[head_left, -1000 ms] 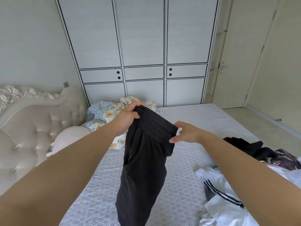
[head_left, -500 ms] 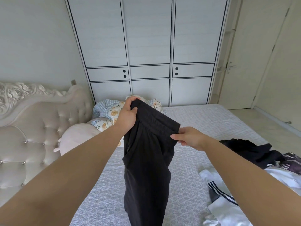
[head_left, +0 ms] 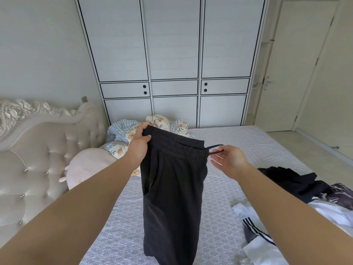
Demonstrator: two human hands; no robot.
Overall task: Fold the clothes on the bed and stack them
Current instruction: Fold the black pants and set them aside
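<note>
A pair of black trousers [head_left: 172, 197] hangs in the air above the bed [head_left: 248, 146], waistband up. My left hand [head_left: 140, 144] grips the waistband's left corner. My right hand [head_left: 228, 159] is off the waistband's right end and pinches the thin black drawstring [head_left: 214, 149] that sticks out there, pulling it sideways. At the right lies a loose heap of clothes: a black garment [head_left: 292, 180], a dark patterned piece [head_left: 342, 194] and a white garment with dark stripes [head_left: 256, 228].
A tufted headboard [head_left: 38, 150] runs along the left. A pink plush pillow [head_left: 87, 163] and a floral quilt [head_left: 158, 123] lie at the head end. White wardrobe doors [head_left: 173, 54] stand behind the bed, with a door [head_left: 305, 73] at right.
My right hand has left the waistband's right end and now pinches the drawstring, drawing it out to the right. My left hand keeps its grip and the trousers hang a little wider.
</note>
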